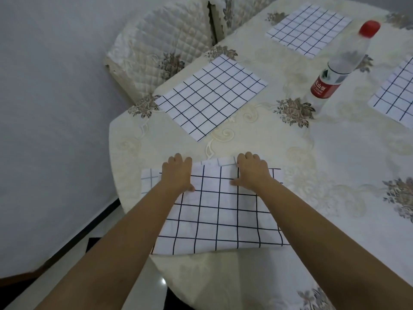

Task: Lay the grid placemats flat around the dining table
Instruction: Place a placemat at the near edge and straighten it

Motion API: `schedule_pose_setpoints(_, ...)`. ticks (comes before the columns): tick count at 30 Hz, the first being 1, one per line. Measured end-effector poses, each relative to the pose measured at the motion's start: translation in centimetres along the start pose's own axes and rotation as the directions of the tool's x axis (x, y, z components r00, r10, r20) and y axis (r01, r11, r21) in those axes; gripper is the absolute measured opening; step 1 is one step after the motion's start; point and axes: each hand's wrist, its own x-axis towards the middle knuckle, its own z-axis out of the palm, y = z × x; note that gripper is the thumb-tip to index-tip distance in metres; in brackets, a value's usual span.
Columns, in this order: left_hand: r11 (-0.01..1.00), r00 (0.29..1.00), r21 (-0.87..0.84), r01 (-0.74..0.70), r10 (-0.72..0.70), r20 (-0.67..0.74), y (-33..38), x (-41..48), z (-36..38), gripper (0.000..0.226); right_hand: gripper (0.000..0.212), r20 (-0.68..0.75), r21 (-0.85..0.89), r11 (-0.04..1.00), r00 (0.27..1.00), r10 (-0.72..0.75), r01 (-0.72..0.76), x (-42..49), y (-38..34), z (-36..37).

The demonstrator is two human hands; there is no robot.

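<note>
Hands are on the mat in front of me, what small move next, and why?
Probably unfold the top layer away from you and smooth it. The left hand and right hand grip the near mat at its far edge, a lower layer peeks out left and beyond, while the next mat lies fully flat.

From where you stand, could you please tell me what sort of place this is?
Most likely a home dining room: a round table under an embroidered floral cloth, a quilted-cover chair pushed up to it, and grid placemats laid around its edge, with a water bottle standing among them.
</note>
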Motion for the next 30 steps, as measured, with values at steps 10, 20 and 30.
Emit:
schedule_pose_setpoints(10, 0.988, 0.983, 0.049, -0.147, 0.14, 0.119, 1.5, 0.0, -1.3, 0.044, 0.036, 0.123, -0.017, 0.999, 0.992, -0.027, 0.029, -2.4, 0.6, -1.2)
schedule_pose_setpoints(20, 0.861, 0.869, -0.121, -0.495, 0.484, -0.106, 5.5, -2.0, -11.0, 0.02, 0.011, -0.039, 0.231, 0.954, 0.978, 0.207, -0.193, -10.6, 5.0, -7.9)
schedule_pose_setpoints(30, 0.681, 0.598, 0.02, -0.732, 0.657, -0.459, 15.0, -7.8, -23.3, 0.013, 0.026, -0.427, 0.362, 0.825, 0.71, 0.56, -0.433, -21.2, 12.0, -17.1)
